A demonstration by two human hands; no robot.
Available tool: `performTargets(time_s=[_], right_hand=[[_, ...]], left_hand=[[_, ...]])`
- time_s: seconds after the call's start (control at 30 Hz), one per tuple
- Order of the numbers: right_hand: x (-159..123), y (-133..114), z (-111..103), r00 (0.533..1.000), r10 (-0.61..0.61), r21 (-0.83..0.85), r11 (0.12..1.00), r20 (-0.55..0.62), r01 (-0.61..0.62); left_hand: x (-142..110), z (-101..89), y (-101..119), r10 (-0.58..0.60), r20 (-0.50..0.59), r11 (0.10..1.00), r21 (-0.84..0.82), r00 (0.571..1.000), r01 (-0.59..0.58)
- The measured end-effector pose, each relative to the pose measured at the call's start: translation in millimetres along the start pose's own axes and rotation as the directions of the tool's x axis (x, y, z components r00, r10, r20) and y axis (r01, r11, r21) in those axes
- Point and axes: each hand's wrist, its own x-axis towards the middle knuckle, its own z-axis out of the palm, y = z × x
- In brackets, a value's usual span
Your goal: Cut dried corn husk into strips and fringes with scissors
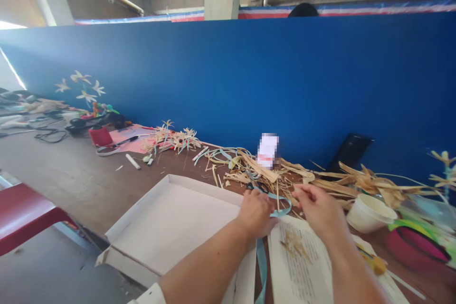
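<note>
My left hand (254, 211) is palm down at the far edge of the white box lid. Its curled fingers are closed on the black-handled scissors (262, 187), whose blades I cannot make out. A light blue ribbon (261, 266) runs from below this hand toward me, and another stretch of it loops to the right. Above the printed sheets (299, 275), my right hand (318, 209) is pinched shut, thumb against fingers; anything between the fingertips is too small to tell. Small dried straw pieces (295, 245) lie on the paper.
Dried husk strips (320, 185) spread along the blue partition (213, 80). A white cup (370, 211) and a pink round container (413, 247) stand at right. Left are straw flowers (173, 137), pink paper (133, 137) and a red chair (28, 216). The open box lid (171, 218) fills the middle.
</note>
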Motion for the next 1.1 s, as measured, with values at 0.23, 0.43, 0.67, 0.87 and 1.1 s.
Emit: performTargets(time_s=[0.23, 0.43, 0.67, 0.87, 1.1], right_hand=[[32, 0, 37, 0.941, 0.249, -0.273, 0.944, 0.229, -0.183], [34, -9, 57, 0.903, 0.338, -0.379, 0.898, 0.266, -0.225], [40, 0, 56, 0.918, 0.322, -0.291, 0.924, 0.232, -0.25], [37, 9, 42, 0.921, 0.363, -0.149, 0.928, 0.144, -0.343], [25, 17, 55, 0.896, 0.405, -0.09, 0.914, 0.183, -0.395]], left_hand=[[2, 5.4, -5, 0.014, 0.013, 0.997, 0.08, 1.0, -0.015], [2, 3.5, -7, 0.003, -0.015, 0.997, 0.081, 1.0, -0.002], [3, 0.6, -10, -0.089, -0.064, 0.994, 0.065, 0.994, 0.093], [10, -10.7, -28, -0.363, -0.206, 0.927, 0.021, 0.909, 0.375], [13, -19.9, -42, -0.491, -0.249, 0.864, -0.011, 0.835, 0.504]])
